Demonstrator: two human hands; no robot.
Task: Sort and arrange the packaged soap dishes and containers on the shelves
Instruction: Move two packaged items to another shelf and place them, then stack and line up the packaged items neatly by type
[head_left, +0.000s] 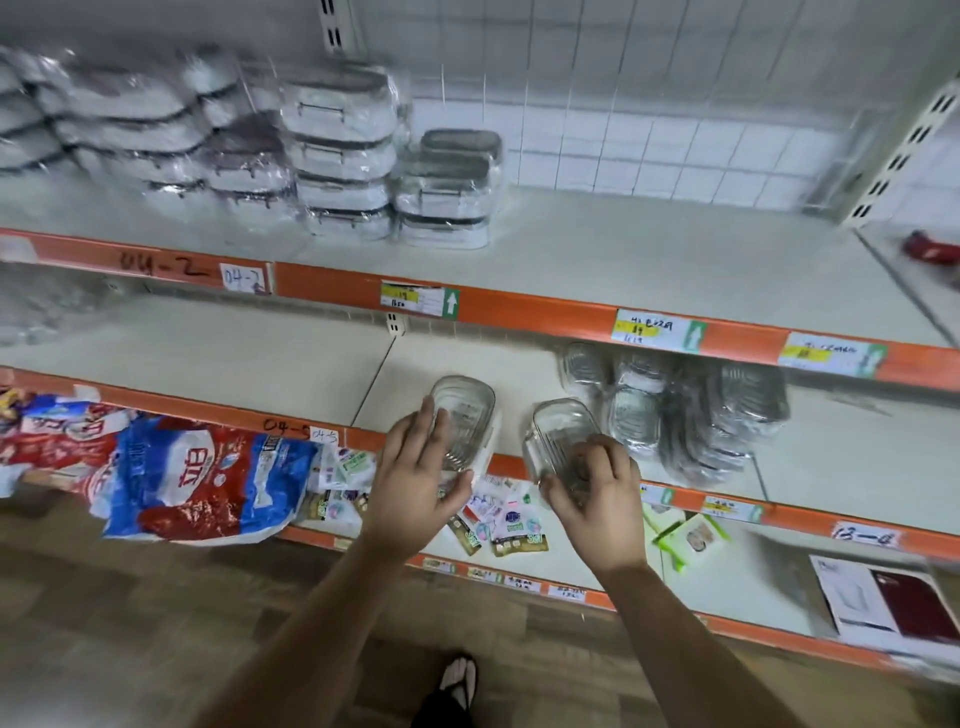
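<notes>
On the middle shelf (260, 358), near its front edge, the left hand (415, 473) grips one clear soap dish (465, 410) and the right hand (597, 493) grips another soap dish (558, 431), both arms reaching forward.

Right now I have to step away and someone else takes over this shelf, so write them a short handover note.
Left hand: holds one clear soap dish at the front edge of the middle shelf.
Right hand: holds a second clear dish just beside it.
Done: a cluster of wrapped clear dishes already sits further right on the same shelf; stacks of wrapped lidded containers stand on the upper shelf.
Left: set down both held dishes, probably with the cluster, and tidy that loose pile into rows. The containers' far-left stacks are too blurred to judge.
</notes>
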